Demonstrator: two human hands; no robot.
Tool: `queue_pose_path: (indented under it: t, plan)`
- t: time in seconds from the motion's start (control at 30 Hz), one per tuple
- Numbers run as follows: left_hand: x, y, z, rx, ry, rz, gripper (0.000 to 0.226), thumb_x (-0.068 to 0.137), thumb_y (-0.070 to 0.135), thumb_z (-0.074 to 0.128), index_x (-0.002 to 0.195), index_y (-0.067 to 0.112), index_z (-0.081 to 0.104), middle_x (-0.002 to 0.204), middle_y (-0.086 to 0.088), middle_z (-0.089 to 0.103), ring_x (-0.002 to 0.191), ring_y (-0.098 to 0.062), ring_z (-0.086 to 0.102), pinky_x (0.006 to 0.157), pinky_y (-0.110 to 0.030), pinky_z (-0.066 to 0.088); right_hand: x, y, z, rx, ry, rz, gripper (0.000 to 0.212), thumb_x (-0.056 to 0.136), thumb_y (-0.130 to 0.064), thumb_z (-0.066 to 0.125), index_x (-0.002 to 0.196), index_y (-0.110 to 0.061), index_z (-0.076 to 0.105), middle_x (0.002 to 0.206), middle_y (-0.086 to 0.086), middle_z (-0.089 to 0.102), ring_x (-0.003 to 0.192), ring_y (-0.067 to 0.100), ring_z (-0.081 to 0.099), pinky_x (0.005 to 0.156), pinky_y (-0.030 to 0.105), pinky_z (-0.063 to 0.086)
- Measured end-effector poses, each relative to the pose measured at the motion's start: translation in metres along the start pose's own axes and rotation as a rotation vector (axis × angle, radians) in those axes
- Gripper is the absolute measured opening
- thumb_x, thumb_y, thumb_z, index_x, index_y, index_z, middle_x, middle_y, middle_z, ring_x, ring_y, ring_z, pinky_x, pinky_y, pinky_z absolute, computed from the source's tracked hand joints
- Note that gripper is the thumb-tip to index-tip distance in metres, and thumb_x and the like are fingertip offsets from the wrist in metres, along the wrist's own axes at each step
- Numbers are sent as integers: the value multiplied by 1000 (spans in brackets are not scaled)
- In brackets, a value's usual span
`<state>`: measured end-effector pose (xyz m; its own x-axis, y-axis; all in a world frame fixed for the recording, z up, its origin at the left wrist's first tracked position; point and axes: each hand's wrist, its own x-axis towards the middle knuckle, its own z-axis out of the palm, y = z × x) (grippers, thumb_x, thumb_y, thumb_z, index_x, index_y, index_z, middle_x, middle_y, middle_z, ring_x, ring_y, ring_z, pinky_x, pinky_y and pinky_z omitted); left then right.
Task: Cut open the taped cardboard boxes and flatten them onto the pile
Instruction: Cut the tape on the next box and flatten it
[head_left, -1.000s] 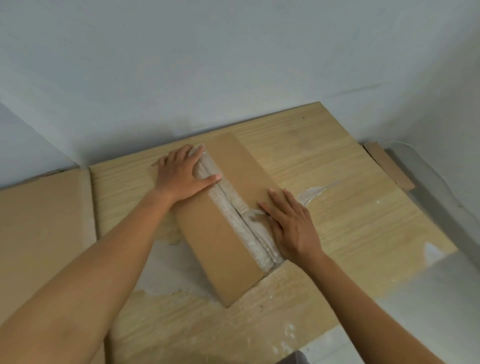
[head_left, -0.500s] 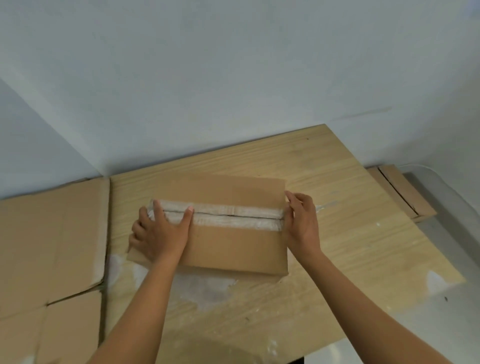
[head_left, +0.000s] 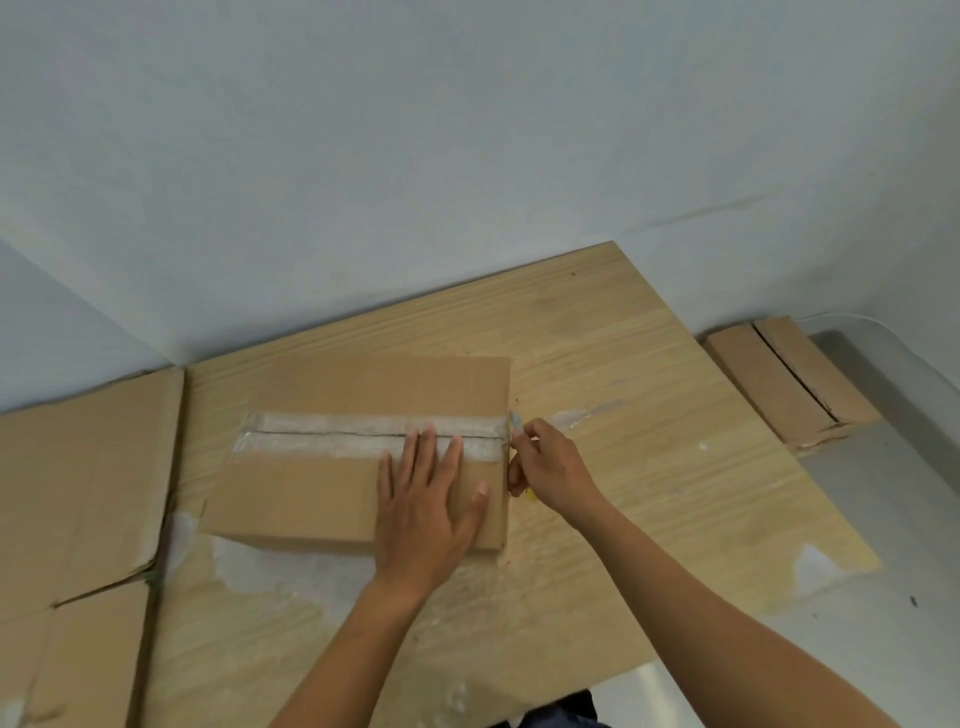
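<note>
Your left hand (head_left: 423, 499) lies flat, fingers straight, across the seam of the taped brown cardboard box (head_left: 311, 499) on the pale wooden table (head_left: 623, 364), so the small grey-bladed cutter (head_left: 515, 419) your right hand (head_left: 550, 467) grips could nick them.

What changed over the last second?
The box turned from slanted to crosswise on the table. Left hand slid from its left end to the right half, pressing flat. Right hand now grips a cutter at the right end of the tape. Box stays shut.
</note>
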<state>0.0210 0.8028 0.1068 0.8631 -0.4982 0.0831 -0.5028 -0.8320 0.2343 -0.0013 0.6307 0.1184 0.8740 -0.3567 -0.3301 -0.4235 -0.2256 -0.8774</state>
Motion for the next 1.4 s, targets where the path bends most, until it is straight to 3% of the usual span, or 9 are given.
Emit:
queue_pose_path:
  t: [0.13,0.33,0.67,0.83,0.93,1.1,1.4]
  plan:
    - [5,3,2,20,-3,36,70,93,63,17,149,23,30,159,-4,15,148,-17,5,119,-43,1,1,2,-5,-63,-13,-50,27,100,-23,39,85,-6,53,56,1,56,49,15,50,54,29,37]
    - [6,3,3,21,0,30,65,94,56,18,150,23,26,159,-1,12,148,-15,1,120,-39,-3,6,2,-16,-187,-45,-83,31,99,-21,39,87,-2,60,69,12,62,60,22,54,58,34,41]
    - [6,5,2,-21,31,23,60,93,45,24,148,22,31,158,-1,19,148,-13,5,120,-37,-1,6,0,-10,-148,-17,-69,31,97,-18,38,89,4,59,77,20,63,60,22,50,57,32,38]
    - [6,4,3,-14,44,16,59,93,43,27,147,22,34,157,-2,22,148,-15,10,120,-37,1,10,3,1,-155,11,-36,28,97,-19,36,74,-9,48,73,16,61,62,28,53,57,37,40]
    - [6,4,4,-12,43,14,59,92,43,27,147,22,34,157,-2,22,148,-15,9,120,-36,0,10,5,0,-108,3,-48,29,97,-19,38,80,0,51,71,21,61,58,25,50,55,33,35]
    - [6,3,5,-19,60,16,59,92,42,30,146,21,36,156,-3,25,148,-17,11,120,-38,3,9,8,-2,-75,-11,-73,25,97,-15,39,76,-3,47,58,8,51,52,21,45,52,32,33]
    - [6,3,6,-28,67,15,59,92,41,30,146,20,37,156,-4,27,147,-17,13,120,-41,7,1,10,6,-30,27,-100,26,99,-18,34,79,-9,48,53,1,60,44,12,55,55,29,46]
